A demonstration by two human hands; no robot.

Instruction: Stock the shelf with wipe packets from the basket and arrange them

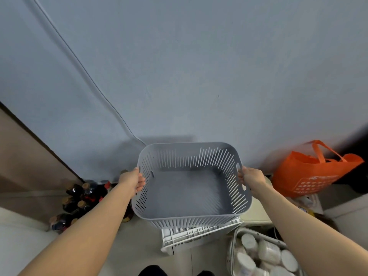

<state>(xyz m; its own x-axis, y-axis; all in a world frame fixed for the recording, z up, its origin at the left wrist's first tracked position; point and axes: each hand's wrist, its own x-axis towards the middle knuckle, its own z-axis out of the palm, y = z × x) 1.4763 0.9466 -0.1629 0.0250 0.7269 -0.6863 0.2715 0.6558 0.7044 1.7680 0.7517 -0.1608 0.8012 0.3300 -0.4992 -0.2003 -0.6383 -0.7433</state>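
Left hand (137, 181) and right hand (252, 177) each grip a side handle of the grey slotted basket (211, 158), held between them; nothing inside, two-handed likely for balance

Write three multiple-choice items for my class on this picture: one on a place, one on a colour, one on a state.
1. Where is the orange bag relative to the basket?
A. inside it
B. to its right, apart from it
C. balanced on its rim

2. What colour is the basket?
A. grey
B. green
C. red

3. What state is the basket in?
A. full of packets
B. empty, held at its sides by the left hand and the right hand
C. upside down on the floor

Answers:
1. B: the orange bag stands off to the right, clear of the basket.
2. A: its slotted sides and floor are all grey.
3. B: its bare floor shows, and each hand grips one side.
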